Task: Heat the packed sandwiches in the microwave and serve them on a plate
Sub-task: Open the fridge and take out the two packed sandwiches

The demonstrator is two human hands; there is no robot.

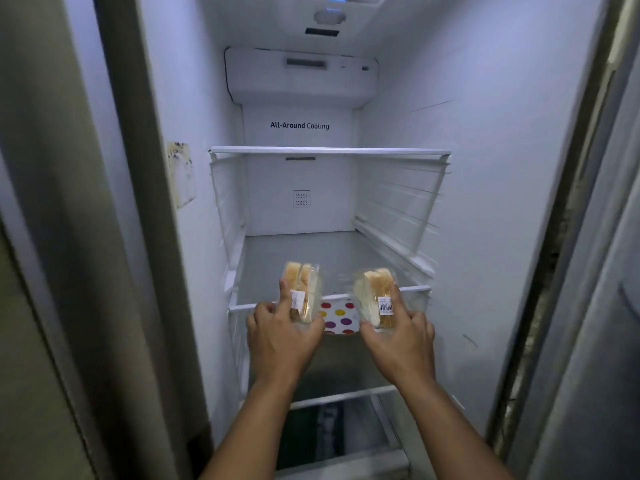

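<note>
I face an open fridge. My left hand (282, 336) grips a packed sandwich (302, 289) in clear plastic with a small label, held upright over the front edge of the middle shelf (332, 258). My right hand (398, 336) grips a second packed sandwich (375, 296), which carries a barcode sticker. Both packs sit about level with the shelf's front rim. Between my hands, under the shelf, shows a white item with coloured dots (337, 318); what it is I cannot tell.
An upper glass shelf (329, 150) spans the fridge above. A lower shelf rail (346, 396) lies beneath my wrists, with a dark drawer space below. The fridge frame (138, 202) stands at left and the open door's edge (571, 237) at right.
</note>
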